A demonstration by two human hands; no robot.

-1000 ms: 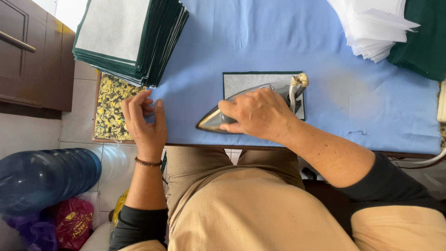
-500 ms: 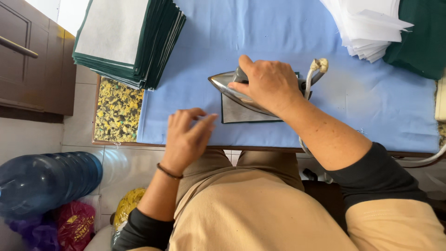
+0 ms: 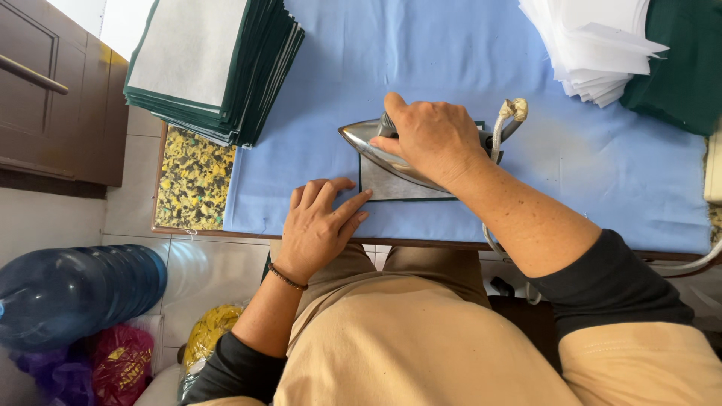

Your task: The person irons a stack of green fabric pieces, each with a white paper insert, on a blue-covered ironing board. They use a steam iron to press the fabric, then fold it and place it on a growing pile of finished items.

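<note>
My right hand (image 3: 432, 139) grips the handle of a metal clothes iron (image 3: 361, 135), which rests on a small fabric piece (image 3: 391, 188) with a white face and dark green edge. The piece lies on the blue cloth-covered board (image 3: 466, 53). My left hand (image 3: 320, 225) lies flat on the blue cloth at the near edge, fingertips touching the piece's left corner. The iron's cloth-wrapped cord (image 3: 508, 113) curls up behind my right hand.
A tall stack of green and white fabric pieces (image 3: 210, 64) sits at the back left. A pile of white sheets (image 3: 598, 45) and dark green cloth (image 3: 684, 64) lie at the back right. A blue water jug (image 3: 71, 293) and bags stand on the floor at left.
The iron has slid away from me and to the left over the piece. My left hand has come from the board's left edge to the piece's near left corner.
</note>
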